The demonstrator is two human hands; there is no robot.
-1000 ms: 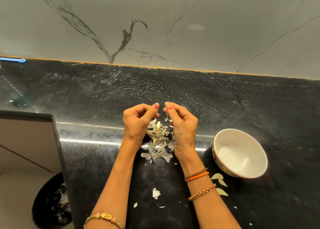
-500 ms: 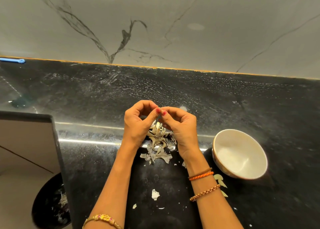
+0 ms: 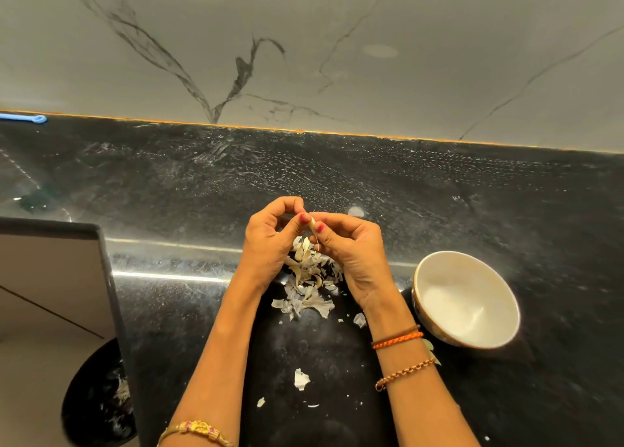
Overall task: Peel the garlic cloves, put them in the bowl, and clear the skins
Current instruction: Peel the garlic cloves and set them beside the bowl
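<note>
Pinching one garlic clove (image 3: 313,225) between both hands, left hand (image 3: 270,244) and right hand (image 3: 354,250) fingers curled; slippery clove may drop into skins (image 3: 309,277), missing bowl (image 3: 466,298).

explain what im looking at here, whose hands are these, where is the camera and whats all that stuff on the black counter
There is no machine here: these are a person's two bare hands, filmed by one wide-angle camera worn on the head, looking forward and down.

The left hand and right hand meet above the shiny black stone counter. Between their fingertips they pinch a small pale garlic clove, apparently peeling it.

Right under the hands lies a heap of papery whitish garlic skins, with a few loose scraps nearer the person. To the right stands a round white bowl; nothing shows clearly inside it. Partly hidden behind the right wrist, beside the bowl, lie a few pale clove-like pieces. Behind the counter rises a grey veined marble wall.
</note>
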